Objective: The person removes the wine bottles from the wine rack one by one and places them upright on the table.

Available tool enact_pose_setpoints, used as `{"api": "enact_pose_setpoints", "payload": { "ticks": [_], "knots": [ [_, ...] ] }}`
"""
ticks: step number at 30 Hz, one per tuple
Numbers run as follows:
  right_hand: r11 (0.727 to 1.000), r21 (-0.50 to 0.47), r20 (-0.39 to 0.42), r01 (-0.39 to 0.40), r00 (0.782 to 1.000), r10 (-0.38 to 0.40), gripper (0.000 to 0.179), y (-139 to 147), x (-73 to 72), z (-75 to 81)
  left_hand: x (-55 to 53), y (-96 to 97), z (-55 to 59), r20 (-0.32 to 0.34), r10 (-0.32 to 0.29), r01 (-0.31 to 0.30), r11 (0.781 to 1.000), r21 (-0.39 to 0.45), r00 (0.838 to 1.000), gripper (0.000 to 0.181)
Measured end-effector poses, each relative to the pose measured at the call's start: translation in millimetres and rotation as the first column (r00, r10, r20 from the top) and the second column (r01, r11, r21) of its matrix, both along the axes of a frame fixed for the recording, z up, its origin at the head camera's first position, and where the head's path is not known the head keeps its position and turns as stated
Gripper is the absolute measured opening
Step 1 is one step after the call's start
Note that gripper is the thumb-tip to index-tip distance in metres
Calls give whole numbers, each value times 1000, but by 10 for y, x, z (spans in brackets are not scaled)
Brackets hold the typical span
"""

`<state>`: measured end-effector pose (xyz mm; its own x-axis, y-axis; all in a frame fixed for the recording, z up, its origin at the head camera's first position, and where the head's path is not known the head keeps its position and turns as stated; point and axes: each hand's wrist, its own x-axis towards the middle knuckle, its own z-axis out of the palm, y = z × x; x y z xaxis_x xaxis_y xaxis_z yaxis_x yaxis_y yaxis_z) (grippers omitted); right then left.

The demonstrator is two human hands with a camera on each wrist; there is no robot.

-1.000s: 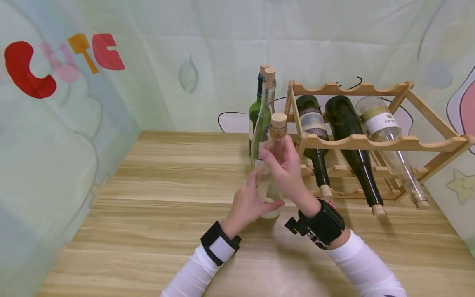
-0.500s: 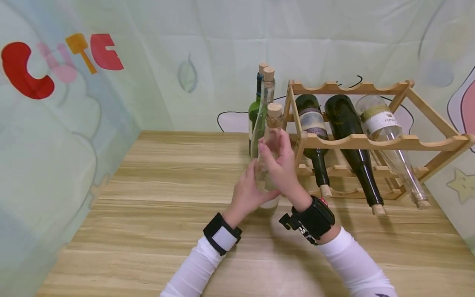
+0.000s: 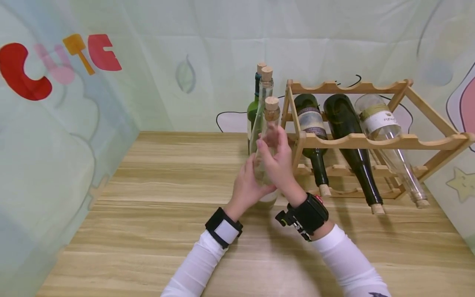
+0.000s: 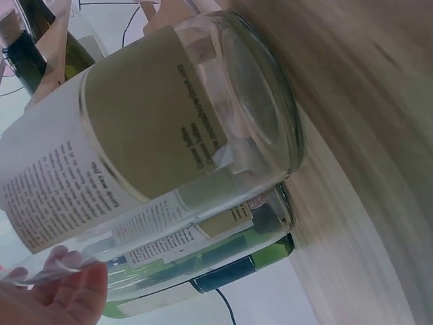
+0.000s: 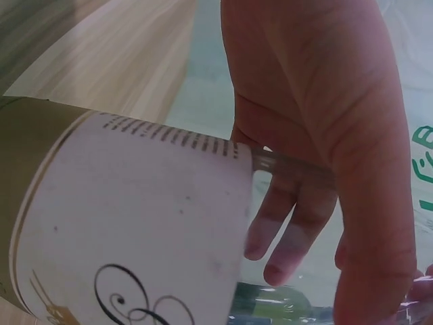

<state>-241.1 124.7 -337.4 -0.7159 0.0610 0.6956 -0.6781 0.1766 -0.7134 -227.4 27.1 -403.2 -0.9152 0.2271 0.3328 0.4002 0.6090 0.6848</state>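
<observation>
Seemingly mid-positioning, the left hand point(image 3: 248, 186) grips the clear bottle point(image 4: 155, 128) low, the right hand point(image 3: 279, 163) higher; two bottles point(image 3: 259, 117) just beyond their grip call for a gentle next move.

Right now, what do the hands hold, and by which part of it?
A clear corked bottle: the right hand grips its tapering upper part, the left hand holds its body, lower down.

The lower part of the frame is filled by a pale, grain-streaked bench point(image 3: 156, 231). Right of centre, a wooden rack point(image 3: 371, 142) is supported on it; just left of that, a green bottle point(image 3: 252, 111) and a clear bottle point(image 3: 260, 117) are stood upright. Whether a nearer, labelled bottle point(image 4: 142, 122) is touching the bench cannot be told.
</observation>
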Motion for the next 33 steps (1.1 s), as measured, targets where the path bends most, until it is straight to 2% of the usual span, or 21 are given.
{"api": "enact_pose_setpoints", "payload": {
  "ticks": [6,21,33],
  "knots": [
    [1000,-11,28,19,999,-18,40,-12,-42,-3,-49,6,4,6,7,-7,1000,18,1000,96],
    [997,5,28,80,996,-80,46,-33,-143,-90,-176,25,-40,-105,21,-20,1000,7,994,90],
    [992,32,9,122,992,-123,45,-45,-165,-105,-215,25,-35,-91,21,-21,1000,8,996,88]
  ]
}}
